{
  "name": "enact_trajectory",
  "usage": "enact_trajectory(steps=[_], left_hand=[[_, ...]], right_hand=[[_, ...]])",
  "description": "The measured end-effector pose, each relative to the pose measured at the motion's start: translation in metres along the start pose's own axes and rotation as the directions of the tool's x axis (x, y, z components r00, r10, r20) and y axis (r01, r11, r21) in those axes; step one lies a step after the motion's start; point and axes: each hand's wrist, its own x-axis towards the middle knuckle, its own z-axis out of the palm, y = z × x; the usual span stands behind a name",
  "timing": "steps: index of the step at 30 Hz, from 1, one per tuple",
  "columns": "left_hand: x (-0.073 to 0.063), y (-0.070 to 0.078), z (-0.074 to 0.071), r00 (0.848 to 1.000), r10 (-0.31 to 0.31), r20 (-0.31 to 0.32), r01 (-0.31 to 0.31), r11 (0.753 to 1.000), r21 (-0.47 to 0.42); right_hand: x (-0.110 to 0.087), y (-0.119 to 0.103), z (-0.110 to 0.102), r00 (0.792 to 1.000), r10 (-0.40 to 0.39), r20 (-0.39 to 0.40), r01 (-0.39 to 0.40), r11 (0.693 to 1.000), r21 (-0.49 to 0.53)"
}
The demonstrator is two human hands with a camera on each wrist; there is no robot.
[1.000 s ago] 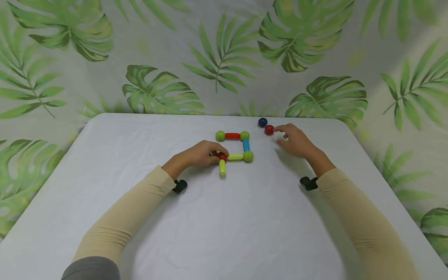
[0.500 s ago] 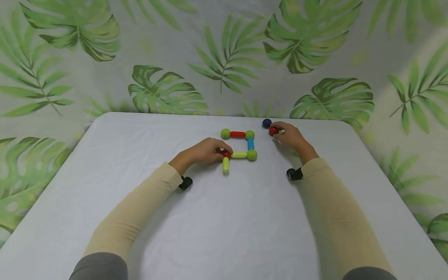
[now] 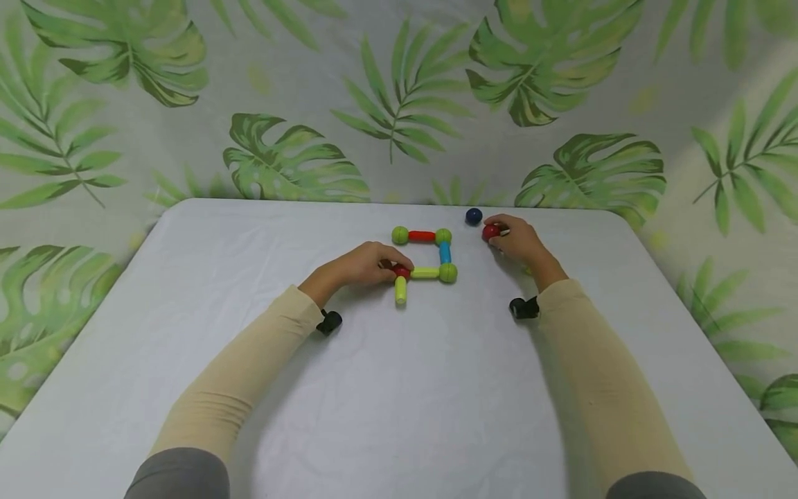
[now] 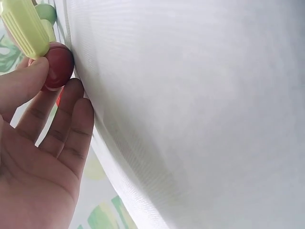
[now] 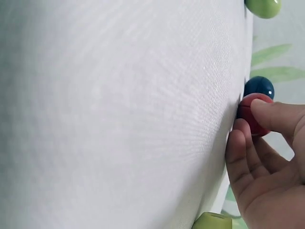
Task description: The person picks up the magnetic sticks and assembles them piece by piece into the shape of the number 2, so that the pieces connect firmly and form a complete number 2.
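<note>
My left hand (image 3: 368, 265) pinches a red ball (image 4: 60, 66) between thumb and fingers. From this ball one yellow-green rod (image 3: 401, 291) points toward me, and another yellow-green rod (image 3: 425, 273) runs right to a green ball (image 3: 447, 272). A blue rod (image 3: 445, 252) goes on to a second green ball (image 3: 443, 236), then a red rod (image 3: 422, 236) to a third green ball (image 3: 400, 235). To the right, my right hand (image 3: 520, 239) grips a loose red ball (image 3: 490, 233), thumb and fingers around it. Just behind that one lies a dark blue ball (image 3: 474, 216).
Part of a yellow-green piece (image 5: 213, 221) shows at the bottom of the right wrist view, mostly hidden by my right wrist in the head view. The white-covered table (image 3: 399, 388) ends at a leaf-patterned cloth (image 3: 287, 159) behind the pieces.
My right hand has come left and taken hold of the loose red ball, which has shifted slightly away from the dark blue ball. The left hand keeps its grip on the joined pieces.
</note>
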Motion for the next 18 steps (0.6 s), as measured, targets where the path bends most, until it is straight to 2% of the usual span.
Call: enact_trajectory(steps=[6, 11, 15, 18], left_hand=[[0.001, -0.004, 0.0, 1.0, 0.014, 0.01, -0.014, 1.0, -0.019], [0.001, -0.007, -0.001, 0.999, 0.007, 0.032, -0.005, 0.999, -0.043], [0.001, -0.007, -0.002, 0.999, 0.001, 0.042, 0.002, 0.997, -0.072], [0.001, -0.005, -0.003, 0.999, -0.003, 0.041, 0.007, 0.996, -0.086]], right_hand=[[-0.004, 0.001, 0.0, 0.999, -0.041, 0.013, 0.042, 0.998, -0.046], [-0.018, -0.001, -0.002, 0.994, -0.107, 0.036, 0.111, 0.987, -0.117], [-0.042, -0.002, -0.006, 0.989, -0.147, 0.024, 0.148, 0.984, -0.098], [-0.069, -0.006, -0.01, 0.985, -0.17, 0.021, 0.171, 0.985, -0.033]])
